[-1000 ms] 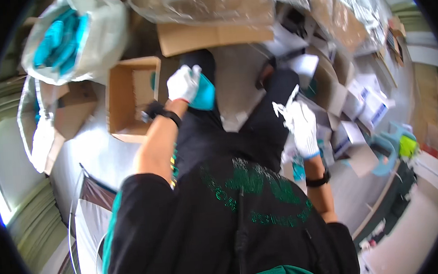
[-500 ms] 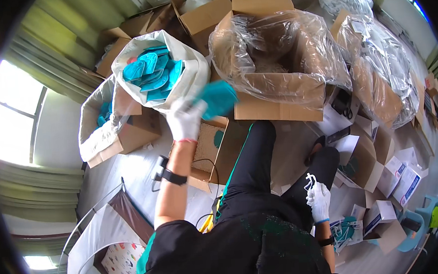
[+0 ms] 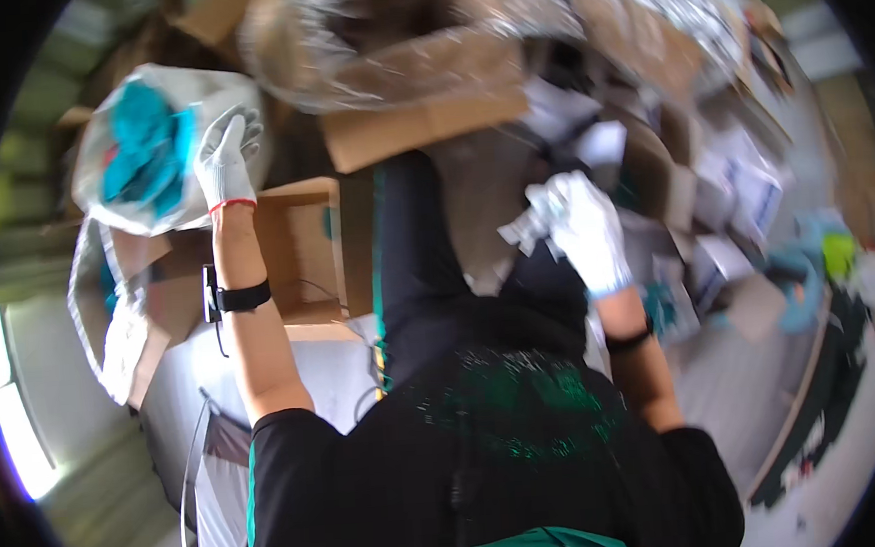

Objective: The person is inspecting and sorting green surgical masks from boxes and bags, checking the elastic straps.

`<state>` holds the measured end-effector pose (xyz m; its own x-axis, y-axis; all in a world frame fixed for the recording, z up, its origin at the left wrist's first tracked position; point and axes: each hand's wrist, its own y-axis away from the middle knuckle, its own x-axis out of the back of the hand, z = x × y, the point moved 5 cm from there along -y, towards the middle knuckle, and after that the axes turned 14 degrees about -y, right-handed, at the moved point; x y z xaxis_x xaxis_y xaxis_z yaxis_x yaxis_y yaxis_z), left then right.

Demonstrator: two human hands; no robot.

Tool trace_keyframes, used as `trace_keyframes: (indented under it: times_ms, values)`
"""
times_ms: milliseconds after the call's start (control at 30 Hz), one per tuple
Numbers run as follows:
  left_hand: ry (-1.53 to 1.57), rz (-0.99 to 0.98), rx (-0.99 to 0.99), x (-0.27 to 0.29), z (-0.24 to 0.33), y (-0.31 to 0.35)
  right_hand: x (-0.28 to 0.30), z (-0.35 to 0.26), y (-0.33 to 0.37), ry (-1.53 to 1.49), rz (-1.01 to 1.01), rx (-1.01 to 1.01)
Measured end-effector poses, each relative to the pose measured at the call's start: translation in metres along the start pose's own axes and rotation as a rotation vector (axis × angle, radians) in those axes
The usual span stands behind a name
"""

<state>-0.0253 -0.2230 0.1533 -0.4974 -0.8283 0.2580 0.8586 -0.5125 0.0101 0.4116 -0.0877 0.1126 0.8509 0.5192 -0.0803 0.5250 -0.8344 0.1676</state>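
**Left hand at the bag of teal cloth, right hand on a clear wrapper**

At ten o'clock, your gloved left hand (image 3: 225, 158) lies flat, fingers spread and released, against the clear plastic bag (image 3: 129, 142) stuffed with teal cloth (image 3: 150, 151). That bag sits in a cardboard box (image 3: 148, 291) at nine o'clock. At two o'clock of centre, your gloved right hand (image 3: 587, 226) is clenched on a crumpled clear wrapper (image 3: 527, 226), blurred. At twelve o'clock stands a plastic-lined carton (image 3: 418, 124). Small white boxes (image 3: 743, 195) crowd three o'clock.
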Motion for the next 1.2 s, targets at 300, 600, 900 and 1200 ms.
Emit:
trace_keyframes:
  times_ms: [300, 600, 900, 1200]
  values:
    - [0.124, -0.866, -0.304, -0.213, -0.001, 0.139, 0.01, -0.018, -0.033, -0.906, 0.1, -0.193]
    - [0.362, -1.205, -0.223, -0.252, -0.002, 0.187, 0.019, -0.049, -0.005, 0.061, 0.08, 0.01]
    - [0.255, -1.381, -0.195, -0.261, -0.005, 0.209, 0.03, -0.044, -0.014, 0.312, 0.157, 0.02]
    - [0.087, -1.409, 0.134, -0.263, -0.023, 0.225, 0.032, -0.037, -0.012, 0.224, 0.165, 0.064]
